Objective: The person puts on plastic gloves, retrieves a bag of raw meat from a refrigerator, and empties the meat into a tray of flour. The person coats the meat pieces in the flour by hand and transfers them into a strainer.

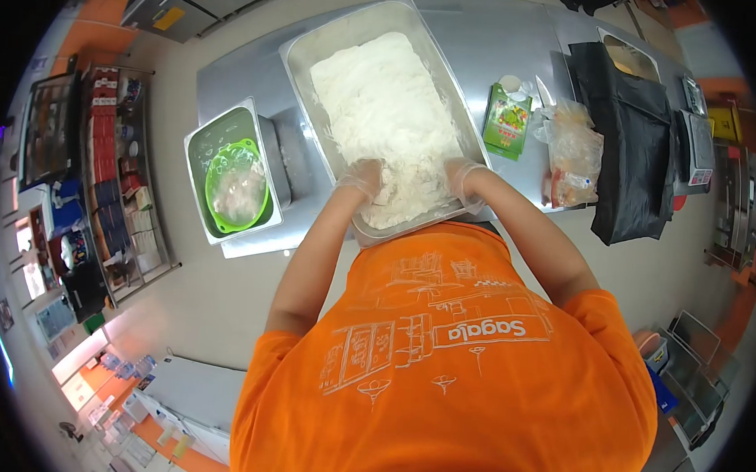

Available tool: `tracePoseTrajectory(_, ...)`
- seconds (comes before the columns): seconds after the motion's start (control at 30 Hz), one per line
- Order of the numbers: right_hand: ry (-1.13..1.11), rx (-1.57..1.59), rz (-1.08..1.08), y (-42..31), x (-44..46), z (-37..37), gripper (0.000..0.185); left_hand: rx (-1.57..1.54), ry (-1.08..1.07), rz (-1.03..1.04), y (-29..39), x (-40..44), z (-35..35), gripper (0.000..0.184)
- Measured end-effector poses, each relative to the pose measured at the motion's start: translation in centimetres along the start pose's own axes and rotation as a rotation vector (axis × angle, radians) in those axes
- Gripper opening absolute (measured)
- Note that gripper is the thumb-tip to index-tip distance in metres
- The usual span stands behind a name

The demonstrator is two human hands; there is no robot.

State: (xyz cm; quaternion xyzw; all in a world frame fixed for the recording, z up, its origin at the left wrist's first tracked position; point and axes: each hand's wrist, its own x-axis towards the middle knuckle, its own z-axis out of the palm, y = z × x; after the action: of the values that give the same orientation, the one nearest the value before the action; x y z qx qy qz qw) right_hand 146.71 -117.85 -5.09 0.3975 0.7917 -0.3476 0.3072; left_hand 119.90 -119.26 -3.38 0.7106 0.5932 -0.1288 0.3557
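A deep metal pan (305,68) holds a bed of white flour-like powder (384,93). At its near end lie lumpy, powder-coated pieces (405,191), whose kind I cannot make out. My left hand (364,178), in a clear plastic glove, reaches into the pan at the left of these pieces. My right hand (465,181), gloved the same way, is at their right, close to the pan's wall. The fingers of both hands are mostly hidden in the powder and pieces.
Left of the pan stands a smaller metal container (197,156) with a green basket (214,214) of pale pieces. To the right are a green packet (508,122), a knife (545,91), a plastic bag (577,148) and a black bag (631,146) hanging over the table edge.
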Motion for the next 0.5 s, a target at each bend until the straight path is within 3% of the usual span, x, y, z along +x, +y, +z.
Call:
tracePoseTrajectory(0.1,0.002,0.031,0.121,-0.4,0.7,0.1,0.024,0.15,-0.115,-0.107,2.8,-1.4,-2.9,0.037)
tracePoseTrajectory(0.2,0.25,0.345,0.362,-2.0,0.8,0.7,0.03,0.158,-0.191,-0.136,3.4,-1.4,-3.0,0.031)
tracePoseTrajectory(0.4,0.122,0.201,0.281,-0.4,0.2,0.1,0.03,0.065,-0.095,-0.021,0.4,-1.7,-2.4,0.028)
tracePoseTrajectory(0.5,0.213,0.285,0.389,-2.3,-2.3,-1.9,0.027,0.047,-0.033,0.072,-0.5,-1.7,-1.5,0.023)
